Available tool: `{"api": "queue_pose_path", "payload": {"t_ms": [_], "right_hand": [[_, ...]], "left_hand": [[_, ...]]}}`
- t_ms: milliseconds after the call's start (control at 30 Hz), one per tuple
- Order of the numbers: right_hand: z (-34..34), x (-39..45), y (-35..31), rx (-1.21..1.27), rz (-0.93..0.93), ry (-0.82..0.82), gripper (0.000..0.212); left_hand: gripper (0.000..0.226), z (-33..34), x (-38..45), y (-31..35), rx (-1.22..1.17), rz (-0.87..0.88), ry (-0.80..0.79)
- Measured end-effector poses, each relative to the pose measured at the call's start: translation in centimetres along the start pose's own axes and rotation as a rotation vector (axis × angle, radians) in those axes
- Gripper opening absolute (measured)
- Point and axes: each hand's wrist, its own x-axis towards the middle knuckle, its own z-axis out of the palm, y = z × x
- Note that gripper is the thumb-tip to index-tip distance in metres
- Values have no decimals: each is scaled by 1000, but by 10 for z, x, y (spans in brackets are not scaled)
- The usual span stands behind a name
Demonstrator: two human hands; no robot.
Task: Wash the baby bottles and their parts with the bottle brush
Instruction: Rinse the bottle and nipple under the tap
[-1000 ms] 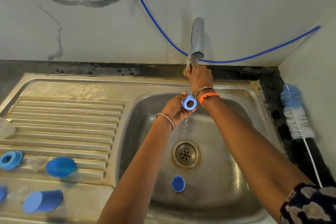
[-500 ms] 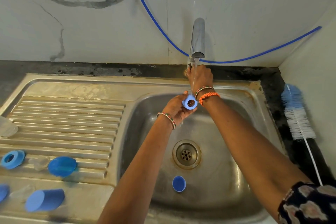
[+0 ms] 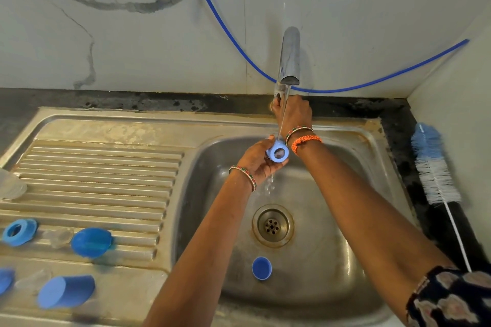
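Blue plastic bottle ring (image 3: 277,152), wet, pinched in left hand (image 3: 259,160) grip; right hand (image 3: 293,114) on tap valve, grip unclear; slip risk: ring falls toward steel sink drain (image 3: 272,225) below the grip.

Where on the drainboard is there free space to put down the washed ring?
The upper ribs of the drainboard lie bare, between the basin rim and the clear part at left. The near-left corner is crowded: blue ring, blue cap, blue cup.
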Motion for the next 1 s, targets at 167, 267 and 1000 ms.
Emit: {"api": "queue_pose_path", "payload": {"t_ms": [167, 267, 1000], "right_hand": [[5, -5, 7, 322, 129, 43, 28], [13, -26, 14, 668, 336, -151, 18], [9, -79, 6, 1410, 768, -130, 27]], "left_hand": [[21, -3, 6, -3, 242, 127, -33], [25, -6, 10, -4, 306, 283, -7], [31, 0, -3, -5, 154, 161, -166]]}}
